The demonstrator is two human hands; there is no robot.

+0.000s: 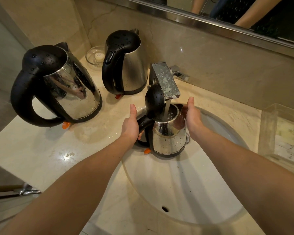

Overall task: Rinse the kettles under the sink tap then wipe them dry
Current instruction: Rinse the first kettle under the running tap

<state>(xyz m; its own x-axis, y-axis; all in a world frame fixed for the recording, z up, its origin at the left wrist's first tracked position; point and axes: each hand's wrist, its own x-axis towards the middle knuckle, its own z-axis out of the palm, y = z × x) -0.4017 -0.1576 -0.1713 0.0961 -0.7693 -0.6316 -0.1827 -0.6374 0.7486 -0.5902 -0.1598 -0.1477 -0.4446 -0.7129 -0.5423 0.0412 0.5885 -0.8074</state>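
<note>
1. Left hand (131,124) curls its fingers round the black handle of the steel kettle (170,138), thumb raised. The right hand (193,116) cups the spout side, thumb up, its fingers mostly hidden.
2. This two-sided hold probably steadies the kettle as it fills and grows heavier.
3. The kettle is low in the sink basin (176,187), centre frame; whether it touches the bottom is unclear. Its mouth is under the tap (166,82), so the water stream (166,110) falls inside.
4. Its lid (154,100) stands hinged open, left of the stream.
5. The long axis is upright; the handle points frame-left and the spout frame-right.
6. The left kettle (61,85) and rear kettle (126,65), both beaded with drops, stand on the countertop (41,150), upper left.
</note>
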